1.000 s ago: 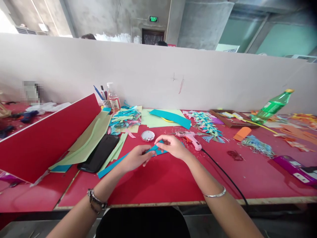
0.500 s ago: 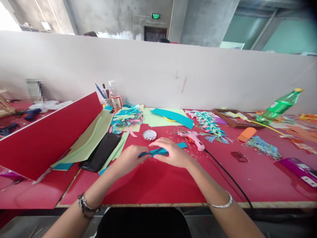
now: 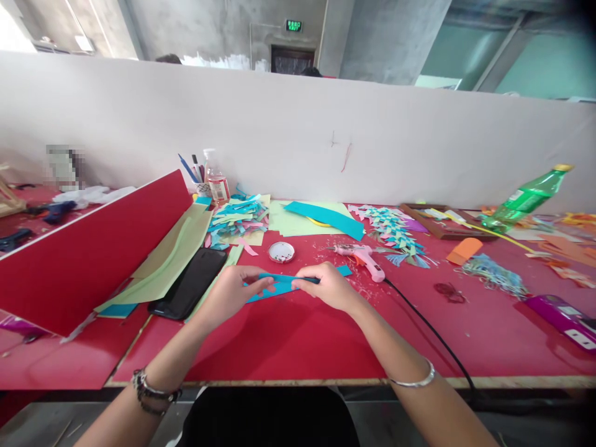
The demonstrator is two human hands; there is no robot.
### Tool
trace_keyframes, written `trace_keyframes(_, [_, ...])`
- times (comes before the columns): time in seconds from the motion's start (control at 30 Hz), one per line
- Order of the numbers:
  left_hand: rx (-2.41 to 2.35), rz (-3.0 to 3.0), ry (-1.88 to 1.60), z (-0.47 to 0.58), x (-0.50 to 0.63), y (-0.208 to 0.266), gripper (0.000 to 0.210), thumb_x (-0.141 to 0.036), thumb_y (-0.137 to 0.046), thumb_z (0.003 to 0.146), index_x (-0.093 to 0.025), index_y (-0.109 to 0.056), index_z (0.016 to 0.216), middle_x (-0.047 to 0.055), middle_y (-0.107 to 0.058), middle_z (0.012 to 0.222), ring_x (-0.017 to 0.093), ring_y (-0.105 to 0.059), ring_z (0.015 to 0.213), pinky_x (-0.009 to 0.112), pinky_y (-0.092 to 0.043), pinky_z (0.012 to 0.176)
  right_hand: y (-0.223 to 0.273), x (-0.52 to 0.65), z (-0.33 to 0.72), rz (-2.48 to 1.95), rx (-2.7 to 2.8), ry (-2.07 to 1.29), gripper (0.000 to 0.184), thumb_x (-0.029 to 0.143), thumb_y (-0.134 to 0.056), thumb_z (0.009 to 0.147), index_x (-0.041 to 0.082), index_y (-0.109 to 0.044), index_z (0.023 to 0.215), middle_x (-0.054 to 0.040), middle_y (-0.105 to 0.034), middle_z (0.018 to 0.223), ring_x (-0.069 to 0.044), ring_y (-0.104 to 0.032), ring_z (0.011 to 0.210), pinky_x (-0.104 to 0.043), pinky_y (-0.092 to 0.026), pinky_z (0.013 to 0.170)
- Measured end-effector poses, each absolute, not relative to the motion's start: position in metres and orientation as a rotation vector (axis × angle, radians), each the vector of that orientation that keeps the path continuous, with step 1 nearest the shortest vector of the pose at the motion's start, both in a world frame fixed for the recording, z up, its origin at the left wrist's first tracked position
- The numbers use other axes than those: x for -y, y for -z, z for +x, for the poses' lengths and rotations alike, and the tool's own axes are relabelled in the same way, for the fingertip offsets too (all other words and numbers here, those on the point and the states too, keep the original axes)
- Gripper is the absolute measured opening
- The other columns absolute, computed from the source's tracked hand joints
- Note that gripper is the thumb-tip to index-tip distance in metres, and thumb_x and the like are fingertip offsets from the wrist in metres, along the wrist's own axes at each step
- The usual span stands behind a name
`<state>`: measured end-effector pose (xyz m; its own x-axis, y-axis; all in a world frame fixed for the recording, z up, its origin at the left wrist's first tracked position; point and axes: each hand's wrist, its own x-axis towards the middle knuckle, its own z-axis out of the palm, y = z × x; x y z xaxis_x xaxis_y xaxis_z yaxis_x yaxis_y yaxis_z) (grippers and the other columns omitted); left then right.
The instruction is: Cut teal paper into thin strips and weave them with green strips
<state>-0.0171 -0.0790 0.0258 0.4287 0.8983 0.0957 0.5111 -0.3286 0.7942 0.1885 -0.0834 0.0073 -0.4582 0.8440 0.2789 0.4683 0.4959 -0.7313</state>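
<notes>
A narrow blue paper strip (image 3: 280,280) is stretched between my two hands above the near part of the table. My left hand (image 3: 234,290) pinches its left part between thumb and fingers. At the other side my right hand (image 3: 328,285) is closed on the right part, where a dark narrow piece shows by the fingertips; I cannot make out whether it is folded paper or something else. Beneath my hands lies more blue paper (image 3: 344,270), partly hidden. A round white lid (image 3: 281,251) with small bits in it sits just beyond.
Right of my hands rests a pink glue gun (image 3: 363,259) with a black cord. A black phone (image 3: 190,284) and green paper (image 3: 174,261) lie left, beside a red board (image 3: 102,248). Paper strips (image 3: 239,217) are piled behind. A green bottle (image 3: 526,198) leans at the right.
My hands have moved apart, the left one leftward. My right hand has closed on the blue strip, which is now drawn out between both hands.
</notes>
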Motion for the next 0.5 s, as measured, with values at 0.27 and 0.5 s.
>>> trace_keyframes(0.27, [-1.166, 1.982, -0.798, -0.0109, 0.0781, -0.0175, 0.031, -0.039, -0.049, 0.074, -0.014, -0.058, 0.058, -0.001, -0.056, 0.052, 0.009, -0.047, 0.049, 0.017, -0.036, 0.047, -0.0058, 0.0835, 0.1886, -1.17, 2.012, -0.662, 0.033, 0.041, -0.054, 0.072, 0.015, -0.048, 0.051, 0.0047, -0.037, 0.049, -0.007, -0.033, 0.049, -0.02, -0.025, 0.046])
trace_keyframes(0.5, [-1.215, 1.931, -0.723, -0.0163, 0.0766, -0.0207, 0.034, -0.042, -0.049, 0.074, -0.014, -0.065, 0.063, -0.002, -0.055, 0.048, 0.007, -0.041, 0.042, 0.016, -0.03, 0.04, -0.0063, 0.0834, 0.1895, -1.129, 1.977, -0.732, 0.026, 0.038, -0.05, 0.075, 0.016, -0.057, 0.062, 0.002, -0.051, 0.056, -0.009, -0.044, 0.054, -0.02, -0.033, 0.051])
